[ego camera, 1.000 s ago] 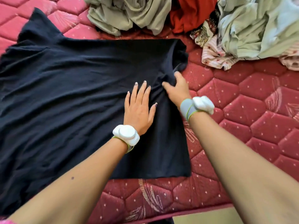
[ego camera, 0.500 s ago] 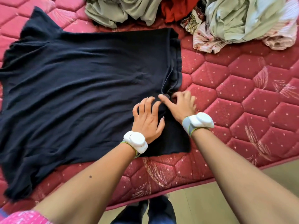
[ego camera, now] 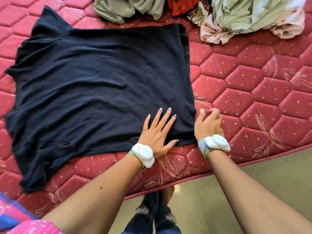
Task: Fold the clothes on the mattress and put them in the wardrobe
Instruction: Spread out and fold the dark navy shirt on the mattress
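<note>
Flat across the red quilted mattress [ego camera: 253, 85] a dark navy garment [ego camera: 101, 85] is spread, its surface lightly wrinkled and its near right corner lying close to the mattress edge. On that corner the left hand [ego camera: 157, 132] is laid palm down, fingers straight and spread, the fingertips pointed away from the person and the thumb stretched along the garment's near hem. The right hand [ego camera: 208, 124] is seen just beside the garment's right edge, over the mattress, with its fingers curled inward; the hand is blurred, and whether a bit of the dark cloth is pinched between the fingers cannot be told. A white device on a band is worn on each wrist, one at the left wrist [ego camera: 143, 154] and one at the right wrist [ego camera: 217, 142]. At the far side of the mattress a heap of unfolded clothes is piled: an olive-grey cloth [ego camera: 125, 7], a red cloth [ego camera: 180, 5] partly buried beside it, a pale green cloth [ego camera: 249, 12], and a patterned pink-and-white cloth [ego camera: 217, 34] underneath the green one. Beyond the near edge of the mattress a pale floor [ego camera: 273, 174] is shown, and the person's legs in dark trousers [ego camera: 152, 215] are visible below between the two forearms.
</note>
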A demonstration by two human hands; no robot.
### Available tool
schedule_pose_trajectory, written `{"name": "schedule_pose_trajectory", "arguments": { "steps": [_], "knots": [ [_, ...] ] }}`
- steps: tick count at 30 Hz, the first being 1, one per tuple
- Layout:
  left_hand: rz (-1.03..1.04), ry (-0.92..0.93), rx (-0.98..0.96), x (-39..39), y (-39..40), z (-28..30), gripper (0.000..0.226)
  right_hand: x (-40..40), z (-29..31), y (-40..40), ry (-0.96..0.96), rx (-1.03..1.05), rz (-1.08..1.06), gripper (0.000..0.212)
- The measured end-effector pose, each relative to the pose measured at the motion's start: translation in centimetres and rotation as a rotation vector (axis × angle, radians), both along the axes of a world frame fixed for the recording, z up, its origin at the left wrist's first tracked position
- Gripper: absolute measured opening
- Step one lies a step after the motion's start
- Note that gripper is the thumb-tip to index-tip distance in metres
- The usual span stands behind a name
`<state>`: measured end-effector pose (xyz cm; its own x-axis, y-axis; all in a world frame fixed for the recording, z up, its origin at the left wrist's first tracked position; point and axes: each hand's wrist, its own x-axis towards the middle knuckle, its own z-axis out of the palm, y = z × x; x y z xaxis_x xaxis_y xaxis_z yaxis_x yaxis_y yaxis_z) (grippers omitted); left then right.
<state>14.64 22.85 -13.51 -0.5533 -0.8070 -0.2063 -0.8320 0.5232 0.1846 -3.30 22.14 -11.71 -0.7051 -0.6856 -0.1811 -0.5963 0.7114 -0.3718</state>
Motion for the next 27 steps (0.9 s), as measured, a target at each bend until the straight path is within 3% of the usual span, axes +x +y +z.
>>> {"name": "schedule_pose_trajectory", "arguments": {
  "steps": [3,6,8,11,13,15,18,20,22,27],
  "knots": [
    [0.022,0.014,-0.020,0.9,1.1,0.0,0.090,1.5,-0.2,1.0,0.109,0.041,0.256,0.070],
    [0.042,0.046,-0.035,2.8,2.5,0.5,0.084,3.4,-0.3,3.1,0.120,0.099,0.323,0.082],
    [0.097,0.034,-0.087,4.8,3.4,0.7,0.072,4.1,-0.1,4.0,-0.043,0.104,0.270,0.076],
    [0.150,-0.052,-0.152,7.1,3.8,0.8,0.048,3.0,0.4,3.9,-0.206,0.029,0.186,0.049],
    [0.099,-0.065,-0.151,8.4,3.8,0.8,0.028,1.7,1.2,4.0,-0.123,-0.010,0.132,0.038],
    [0.015,0.041,-0.073,9.1,4.0,0.9,0.019,0.7,1.6,4.9,-0.050,0.078,0.090,0.034],
    [-0.010,0.176,0.076,9.2,5.1,2.3,0.029,1.0,1.6,6.5,0.154,0.156,0.174,0.054],
    [0.077,0.202,0.072,9.8,5.6,3.0,0.042,3.0,1.4,6.6,0.331,0.004,0.342,0.051],
    [0.197,0.166,0.007,11.4,5.8,3.4,0.049,6.3,1.3,6.1,0.380,-0.114,0.633,0.045],
    [0.434,-0.084,-0.114,19.8,6.7,3.0,0.046,17.9,0.3,5.4,0.080,-0.192,1.289,0.028]
  ]
}}
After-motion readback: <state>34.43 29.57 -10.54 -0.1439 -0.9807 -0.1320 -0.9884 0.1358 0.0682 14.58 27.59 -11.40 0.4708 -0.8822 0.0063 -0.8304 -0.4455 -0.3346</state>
